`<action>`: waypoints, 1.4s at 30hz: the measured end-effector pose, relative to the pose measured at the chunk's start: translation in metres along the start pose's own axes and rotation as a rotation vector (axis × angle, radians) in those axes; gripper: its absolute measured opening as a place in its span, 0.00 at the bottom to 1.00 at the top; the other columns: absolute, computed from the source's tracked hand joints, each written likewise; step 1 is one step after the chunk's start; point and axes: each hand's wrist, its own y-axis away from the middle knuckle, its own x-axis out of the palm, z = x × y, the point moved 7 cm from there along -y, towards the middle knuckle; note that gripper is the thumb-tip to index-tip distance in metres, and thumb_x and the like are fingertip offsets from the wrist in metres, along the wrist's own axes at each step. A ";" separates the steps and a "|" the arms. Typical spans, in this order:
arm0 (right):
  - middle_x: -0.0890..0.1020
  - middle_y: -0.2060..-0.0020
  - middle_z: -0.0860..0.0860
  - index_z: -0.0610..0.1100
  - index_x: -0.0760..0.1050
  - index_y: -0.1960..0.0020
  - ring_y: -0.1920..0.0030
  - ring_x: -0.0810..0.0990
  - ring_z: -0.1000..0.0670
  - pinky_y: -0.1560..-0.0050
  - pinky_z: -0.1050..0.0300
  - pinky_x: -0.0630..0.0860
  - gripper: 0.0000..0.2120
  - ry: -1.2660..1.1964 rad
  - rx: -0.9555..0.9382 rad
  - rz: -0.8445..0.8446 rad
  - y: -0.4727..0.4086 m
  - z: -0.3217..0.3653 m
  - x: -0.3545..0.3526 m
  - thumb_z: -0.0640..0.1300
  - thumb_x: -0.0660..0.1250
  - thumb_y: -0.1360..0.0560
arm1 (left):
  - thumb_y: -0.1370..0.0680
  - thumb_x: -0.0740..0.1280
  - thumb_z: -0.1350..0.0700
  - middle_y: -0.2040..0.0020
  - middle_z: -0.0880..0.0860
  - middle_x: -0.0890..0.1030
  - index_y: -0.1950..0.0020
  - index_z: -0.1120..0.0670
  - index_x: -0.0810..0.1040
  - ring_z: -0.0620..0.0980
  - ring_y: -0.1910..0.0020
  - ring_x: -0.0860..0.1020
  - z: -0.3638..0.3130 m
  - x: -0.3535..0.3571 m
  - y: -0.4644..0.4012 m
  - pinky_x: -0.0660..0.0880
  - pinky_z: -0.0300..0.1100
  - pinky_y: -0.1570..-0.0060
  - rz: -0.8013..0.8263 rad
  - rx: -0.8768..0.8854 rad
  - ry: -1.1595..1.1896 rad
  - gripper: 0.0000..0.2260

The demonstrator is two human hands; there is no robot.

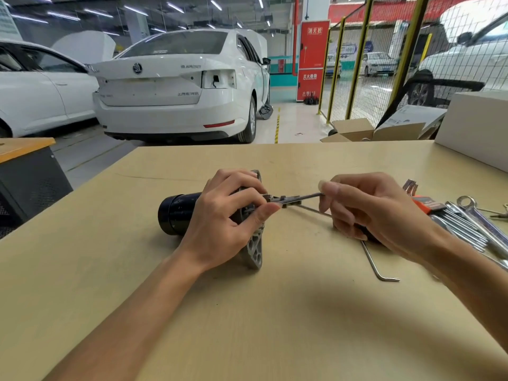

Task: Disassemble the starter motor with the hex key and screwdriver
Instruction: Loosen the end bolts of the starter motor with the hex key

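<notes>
The motor lies on its side on the counter, near the middle, its black round body pointing left and its grey mounting flange standing on edge to the right. The left hand curls over the motor where body meets flange, with the thumb and forefinger pinching at the flange end. A thin metal rod runs from that end out to the right, roughly level. The right hand pinches the rod's far end between thumb and fingertips, with the other fingers curled down toward the counter. Something dark sits under the right palm; what it is cannot be told.

A second thin rod lies on the counter just below the first, slanting toward the right hand. A hex key lies on the counter below the right hand, its short bend pointing right. To the right, a set of hex keys in an orange holder fans out, and a spanner lies just beside it.

A white box stands at the counter's far right corner. Beyond the counter, a white car stands on the workshop floor, tail toward the camera, with another white car at the left. A yellow-framed mesh fence and open cardboard boxes stand at the right.
</notes>
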 end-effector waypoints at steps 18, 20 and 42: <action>0.76 0.69 0.44 0.55 0.85 0.46 0.69 0.71 0.52 0.70 0.59 0.68 0.10 0.402 -0.235 -0.006 0.003 0.014 -0.009 0.51 0.69 0.26 | 0.22 0.68 0.50 0.53 0.53 0.83 0.57 0.59 0.85 0.54 0.44 0.77 0.001 -0.001 0.000 0.74 0.53 0.43 0.003 -0.029 0.024 0.14; 0.76 0.69 0.45 0.56 0.85 0.47 0.70 0.71 0.54 0.69 0.62 0.69 0.10 0.395 -0.244 -0.023 0.003 0.013 -0.009 0.51 0.69 0.26 | 0.22 0.68 0.49 0.53 0.53 0.83 0.58 0.59 0.84 0.54 0.44 0.77 0.001 -0.002 0.000 0.74 0.53 0.44 -0.004 -0.042 0.027 0.14; 0.59 0.79 0.54 0.44 0.67 0.71 0.82 0.59 0.56 0.80 0.63 0.54 0.24 -0.809 0.421 0.108 0.004 -0.034 0.046 0.59 0.58 0.23 | 0.22 0.68 0.50 0.54 0.52 0.83 0.59 0.60 0.85 0.53 0.45 0.78 0.001 -0.001 0.001 0.75 0.53 0.47 -0.035 -0.038 -0.004 0.15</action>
